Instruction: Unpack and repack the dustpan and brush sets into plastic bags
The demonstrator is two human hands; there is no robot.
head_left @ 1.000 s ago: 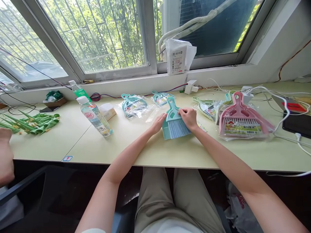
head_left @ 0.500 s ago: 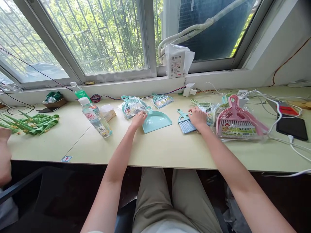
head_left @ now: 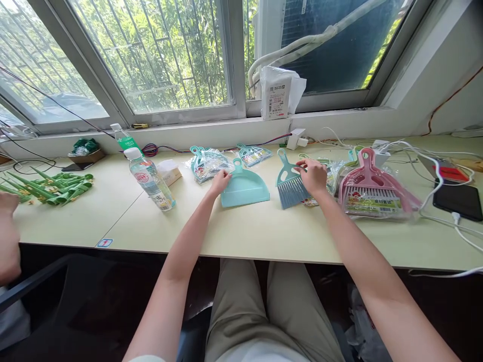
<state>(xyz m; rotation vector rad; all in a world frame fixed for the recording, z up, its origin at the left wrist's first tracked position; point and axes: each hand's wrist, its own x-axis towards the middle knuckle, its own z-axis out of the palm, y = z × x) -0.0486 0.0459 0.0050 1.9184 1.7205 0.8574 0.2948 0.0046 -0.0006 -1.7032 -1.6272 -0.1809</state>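
A mint-green dustpan point(head_left: 246, 187) lies in front of me, its handle pointing toward the window. My left hand point(head_left: 221, 182) is closed at its left edge, near the handle, with the fingertips pinching the rim. To the right, a small mint hand brush point(head_left: 290, 182) with grey-blue bristles is tilted up off the table. My right hand point(head_left: 314, 176) grips the brush by the right side of its head, fingers bent around that edge. Behind my right hand are plastic-wrapped sets, partly hidden by it. A bagged pink dustpan and brush set point(head_left: 372, 183) lies farther right.
Two bottles, the nearer a clear bottle point(head_left: 151, 181), stand left of my left arm. Wrapped mint sets point(head_left: 209, 163) lie behind the dustpan. White cables and a black phone point(head_left: 457, 200) are at right. Another person's hand point(head_left: 8, 201) is at far left by green stalks point(head_left: 53, 187).
My right hand has raised the brush from the table and tilted it, so its handle now stands higher. The dustpan has tipped slightly under my left hand. The view has shifted slightly.
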